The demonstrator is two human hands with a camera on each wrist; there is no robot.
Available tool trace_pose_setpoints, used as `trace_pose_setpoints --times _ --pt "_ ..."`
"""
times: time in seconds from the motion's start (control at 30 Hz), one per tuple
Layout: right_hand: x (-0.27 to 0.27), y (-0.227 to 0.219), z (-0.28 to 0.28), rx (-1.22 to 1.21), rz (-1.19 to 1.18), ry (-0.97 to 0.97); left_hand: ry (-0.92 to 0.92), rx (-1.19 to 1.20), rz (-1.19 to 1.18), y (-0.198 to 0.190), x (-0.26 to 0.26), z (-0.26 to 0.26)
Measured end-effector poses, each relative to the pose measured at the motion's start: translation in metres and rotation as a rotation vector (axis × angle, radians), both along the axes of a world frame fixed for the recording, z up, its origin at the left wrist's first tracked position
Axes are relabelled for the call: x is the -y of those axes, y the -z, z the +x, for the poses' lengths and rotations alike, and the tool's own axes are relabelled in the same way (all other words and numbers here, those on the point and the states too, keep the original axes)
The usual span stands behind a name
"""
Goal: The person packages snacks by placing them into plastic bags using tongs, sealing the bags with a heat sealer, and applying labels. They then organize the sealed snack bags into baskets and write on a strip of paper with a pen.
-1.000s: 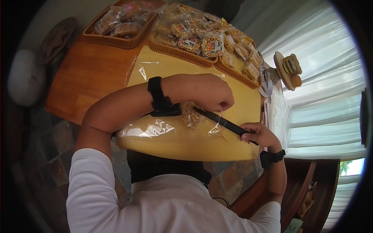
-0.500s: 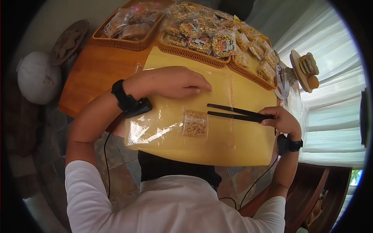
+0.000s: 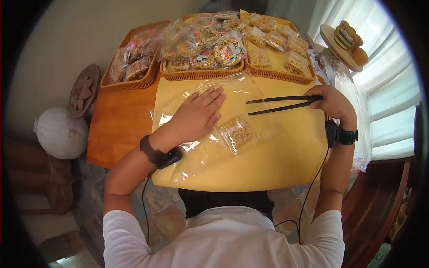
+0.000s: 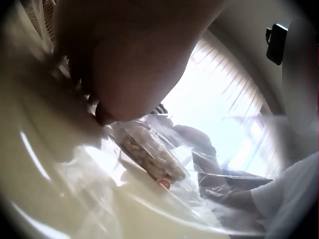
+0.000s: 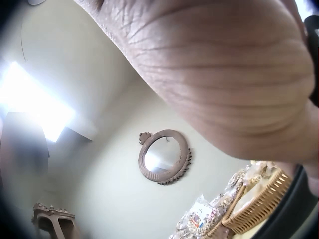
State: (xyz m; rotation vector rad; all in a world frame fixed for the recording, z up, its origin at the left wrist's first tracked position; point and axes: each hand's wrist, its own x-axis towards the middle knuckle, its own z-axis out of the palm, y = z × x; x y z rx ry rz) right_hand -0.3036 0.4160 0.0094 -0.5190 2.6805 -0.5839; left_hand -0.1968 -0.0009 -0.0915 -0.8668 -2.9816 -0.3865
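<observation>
My left hand (image 3: 192, 116) lies flat with straight fingers on a large clear plastic bag (image 3: 192, 154), spread over the yellow mat (image 3: 286, 167). Just beyond the thumb is a small clear packet of pale nut-like pieces (image 3: 236, 134), within the bag's outline. The left wrist view shows the packet (image 4: 149, 154) below the hand's edge. My right hand (image 3: 334, 103) grips black tongs (image 3: 281, 99) by the joined end; their two arms stand apart, pointing left above the packet's far right side. In the right wrist view the palm (image 5: 214, 74) fills the upper part and hides the grip.
Along the table's far side stand a left wicker basket (image 3: 134, 84), a middle one (image 3: 201, 75) and a right one (image 3: 281, 78), all holding packaged snacks. Clear bags (image 3: 357, 129) lie at the right edge. A round wooden stand (image 3: 333, 44) with ornaments is behind them.
My left hand has gone from curled above the packet to flat on the bag, leaving the packet uncovered. The tongs' arms have come apart and drawn away from the packet. The head view has shifted.
</observation>
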Motion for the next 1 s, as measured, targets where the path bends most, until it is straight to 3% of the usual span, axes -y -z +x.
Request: trace_pose_setpoints --times 0.1,0.17,0.27,0.6,0.7,1.0 --pt "-0.011 0.008 0.003 -0.016 -0.045 -0.034 -0.024 0.083 0.043 -0.019 0.006 0.002" --pt "-0.016 0.011 0.002 -0.042 -0.066 -0.104 0.096 0.230 0.249 -0.035 0.017 -0.004" --pt "-0.023 0.021 -0.004 0.039 -0.124 -0.106 0.159 0.147 0.153 -0.039 0.027 -0.012" --pt "0.010 0.035 0.002 -0.004 -0.108 -0.192 0.300 0.247 0.031 -0.040 -0.014 -0.027" --pt "0.019 0.047 0.001 0.067 -0.195 -0.265 0.293 0.245 -0.027 -0.034 -0.019 -0.031" --pt "0.073 0.054 0.037 -0.016 -0.359 -0.514 0.193 0.313 -0.063 -0.038 -0.030 -0.022"
